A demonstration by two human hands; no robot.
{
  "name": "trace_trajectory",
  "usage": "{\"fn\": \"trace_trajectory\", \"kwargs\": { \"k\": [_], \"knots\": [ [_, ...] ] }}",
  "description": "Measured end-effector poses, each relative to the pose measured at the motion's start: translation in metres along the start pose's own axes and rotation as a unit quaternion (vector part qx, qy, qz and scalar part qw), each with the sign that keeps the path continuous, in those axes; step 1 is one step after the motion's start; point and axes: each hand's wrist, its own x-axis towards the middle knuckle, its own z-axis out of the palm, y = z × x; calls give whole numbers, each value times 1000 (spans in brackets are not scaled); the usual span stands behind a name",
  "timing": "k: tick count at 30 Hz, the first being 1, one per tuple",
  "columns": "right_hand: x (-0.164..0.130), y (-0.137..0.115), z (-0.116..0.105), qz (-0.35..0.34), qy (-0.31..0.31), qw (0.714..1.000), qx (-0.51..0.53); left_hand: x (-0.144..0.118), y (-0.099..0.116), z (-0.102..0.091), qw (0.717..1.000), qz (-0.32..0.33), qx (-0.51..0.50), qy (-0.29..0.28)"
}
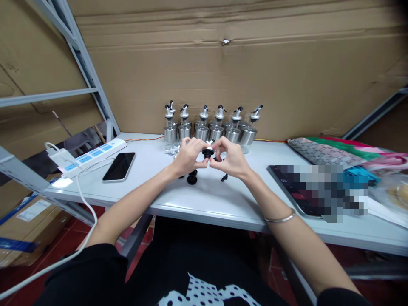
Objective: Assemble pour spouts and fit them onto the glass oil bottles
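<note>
Both hands meet above the middle of the table, pinching a pour spout (208, 152) with a ribbed black stopper and a silvery top. My left hand (188, 156) grips it from one side with thumb and fingers. On the other side, my right hand (232, 158) has its fingertips closed on it. Black stoppers (191, 178) lie on the table below my left hand, partly hidden by it. A small black piece (224, 177) rests below my right hand. Several silvery parts (173, 150) show behind my left hand.
Several glass-and-steel bottles (201, 132) with pour spouts stand at the back of the white table (204, 202). A phone (119, 167) and a power strip (95, 156) lie left. A dark tablet-like device (287, 187), partly blurred, and a patterned bag (314, 148) are right.
</note>
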Motion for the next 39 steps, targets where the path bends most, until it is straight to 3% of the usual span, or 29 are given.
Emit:
{"fn": "trace_trajectory", "kwargs": {
  "k": [10,16,26,31,34,39],
  "knots": [
    [0,1,-3,20,5,1000,5,1,-1,-2,999,-3,-4,-40],
    [3,4,-3,42,23,993,108,0,-4,-3,996,29,-79,-4],
    [1,9,-4,84,-52,981,165,0,-3,-5,998,43,-37,-8],
    [4,8,-4,63,2,989,132,0,-1,-7,999,21,-37,7],
    [4,8,-3,78,-6,983,164,0,2,-7,999,-22,-35,23],
    [2,7,-1,93,-29,977,191,0,0,-7,997,-59,-45,-26]
  ]
}}
